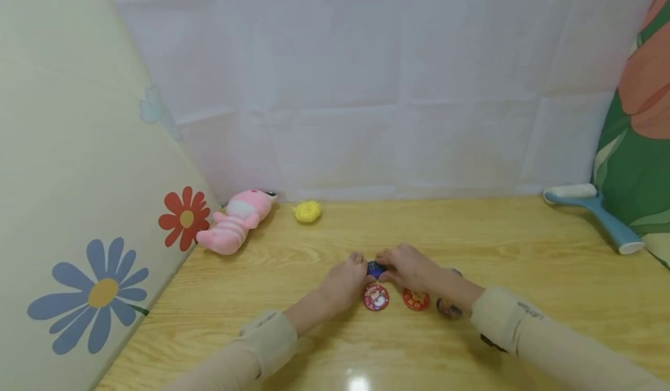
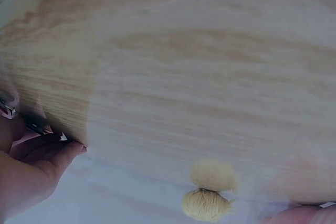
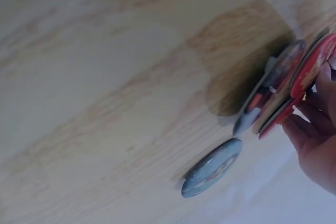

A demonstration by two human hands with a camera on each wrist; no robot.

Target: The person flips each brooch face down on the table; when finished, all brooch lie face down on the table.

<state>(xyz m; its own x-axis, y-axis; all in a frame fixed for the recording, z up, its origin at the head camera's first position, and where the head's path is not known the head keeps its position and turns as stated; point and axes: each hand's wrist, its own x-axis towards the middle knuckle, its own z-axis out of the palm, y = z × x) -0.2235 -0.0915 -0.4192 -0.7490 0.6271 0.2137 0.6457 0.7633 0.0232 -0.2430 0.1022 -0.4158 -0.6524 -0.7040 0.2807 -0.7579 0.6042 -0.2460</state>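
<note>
In the head view both hands meet at a small blue round badge (image 1: pixel 376 270) over the table. My left hand (image 1: pixel 342 283) pinches its left side, while fingers and thumb of my right hand (image 1: pixel 410 267) grip the right side. A red badge with a white figure (image 1: pixel 376 297) lies just below, between the hands. Under the right forearm are a red-and-gold badge (image 1: pixel 416 299) and a dark badge (image 1: pixel 448 308), with another partly hidden behind the wrist. The right wrist view has a grey-blue badge (image 3: pixel 211 169) flat on the table, apart from the others.
A pink plush toy (image 1: pixel 232 222) lies at the back left, beside a yellow fuzzy ball (image 1: pixel 307 211). At the back right rests a blue-handled lint roller (image 1: pixel 602 210). White cloth (image 1: pixel 340 88) hangs behind the wooden table (image 1: pixel 251 298); flowered panels stand at both sides.
</note>
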